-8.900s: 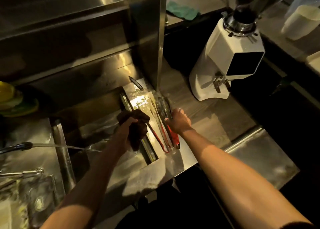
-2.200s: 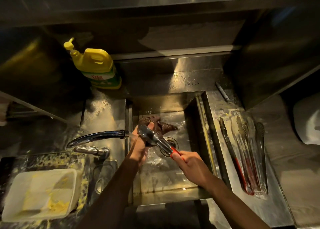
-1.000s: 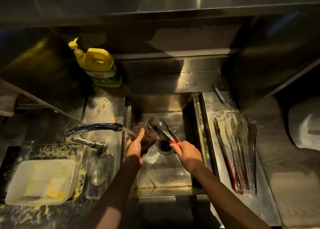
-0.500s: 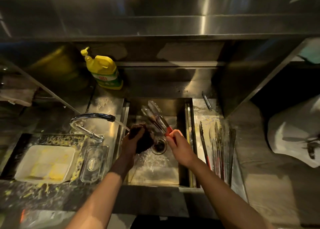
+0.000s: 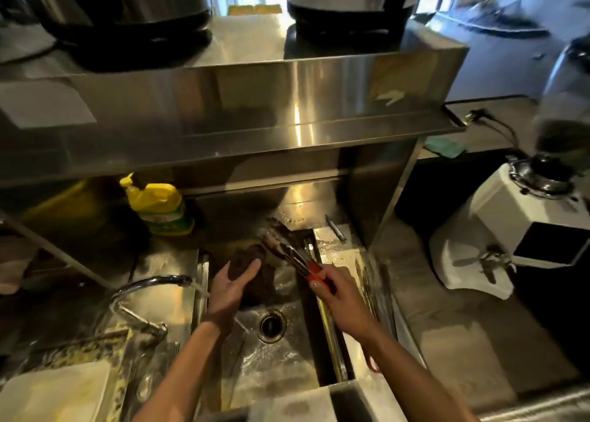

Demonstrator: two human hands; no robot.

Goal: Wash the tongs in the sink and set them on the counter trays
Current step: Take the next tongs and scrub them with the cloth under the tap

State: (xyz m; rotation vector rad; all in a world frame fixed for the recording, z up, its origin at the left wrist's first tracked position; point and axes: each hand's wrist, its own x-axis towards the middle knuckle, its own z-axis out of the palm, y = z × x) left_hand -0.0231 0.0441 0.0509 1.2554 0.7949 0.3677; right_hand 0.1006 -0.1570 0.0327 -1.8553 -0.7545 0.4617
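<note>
My right hand [image 5: 338,297] grips a pair of metal tongs [image 5: 282,246] by their red handle end, the jaws pointing up and away over the far side of the steel sink [image 5: 281,361]. My left hand [image 5: 231,289] holds a dark scrubbing sponge [image 5: 245,260] just left of the tongs, apart from them. More tongs [image 5: 375,290] lie on the wet counter tray [image 5: 344,252] to the right of the sink, mostly hidden behind my right arm.
The tap [image 5: 150,286] at the left runs a thin stream into the sink. A yellow detergent bottle [image 5: 159,204] stands at the back left. A white container [image 5: 54,393] sits front left, a white coffee grinder [image 5: 517,226] on the right counter. A steel shelf [image 5: 255,102] overhangs the sink.
My head has tilted up, so the shelf and the pots on it show. The tongs have risen and swung toward the sink's far right; the sponge has come off them.
</note>
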